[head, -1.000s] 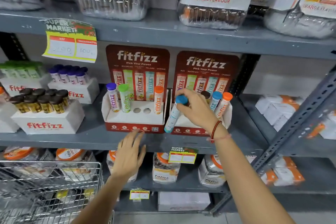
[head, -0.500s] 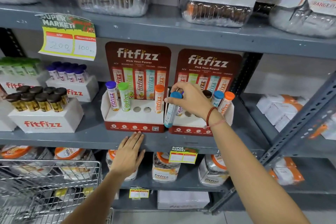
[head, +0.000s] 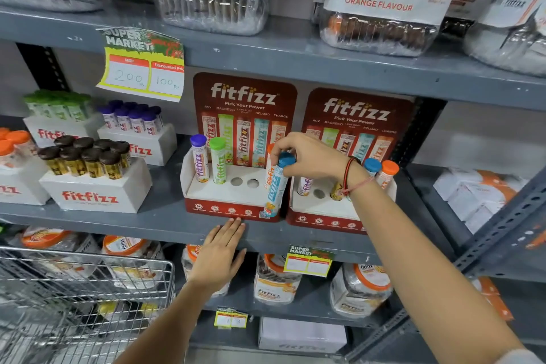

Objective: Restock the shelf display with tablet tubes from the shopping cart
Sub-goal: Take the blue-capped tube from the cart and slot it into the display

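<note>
Since a second ago, when the right hand [head: 310,158] held the blue-capped tube [head: 277,183] at the right fitfizz display tray [head: 320,217], it has carried the tube leftward. Fingers pinch the cap; the tube hangs tilted over the near right corner of the left display tray [head: 224,210], beside its orange-capped tube [head: 269,168] and near two empty holes [head: 244,182]. Probably one hole is the target. Fingers together and flat, the left hand [head: 220,257] rests on the shelf edge [head: 133,226], holding nothing.

Blue-capped tube [head: 276,186] — tilted, over left display's [head: 233,210] right end
</note>
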### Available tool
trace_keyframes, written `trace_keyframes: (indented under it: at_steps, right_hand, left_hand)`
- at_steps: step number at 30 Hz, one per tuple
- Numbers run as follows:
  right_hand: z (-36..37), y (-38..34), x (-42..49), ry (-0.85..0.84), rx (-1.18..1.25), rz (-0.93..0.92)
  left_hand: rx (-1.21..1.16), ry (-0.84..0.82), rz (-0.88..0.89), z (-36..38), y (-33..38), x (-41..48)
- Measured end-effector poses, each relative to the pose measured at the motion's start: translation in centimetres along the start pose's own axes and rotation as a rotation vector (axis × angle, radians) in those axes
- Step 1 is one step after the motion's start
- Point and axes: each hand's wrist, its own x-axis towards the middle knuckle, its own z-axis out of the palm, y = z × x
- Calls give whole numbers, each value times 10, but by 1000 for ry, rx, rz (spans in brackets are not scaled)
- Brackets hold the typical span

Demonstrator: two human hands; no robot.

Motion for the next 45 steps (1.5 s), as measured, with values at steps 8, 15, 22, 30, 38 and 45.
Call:
trace_keyframes:
  at_steps: [8,15,22,30,38,45]
  right_hand:
    - [4,0,19,9,-54,-4]
    - [1,-5,43,55,-168,-20]
    - [9,-8,70,33,-220,-18]
    - [10,-7,81,3,-244,-33]
    - [24,-4,82,-127,-274,-13]
    - [30,2,81,-119,-247,17]
  left_hand:
    - [41,81,46,10,-6,1]
    - [59,141,92,15,-10,2]
    - [45,151,106,22,-15,3]
    - [28,177,113,23,-20,0]
    - [38,166,109,24,-22,-1]
    - [-4,158,108,17,-18,-1]
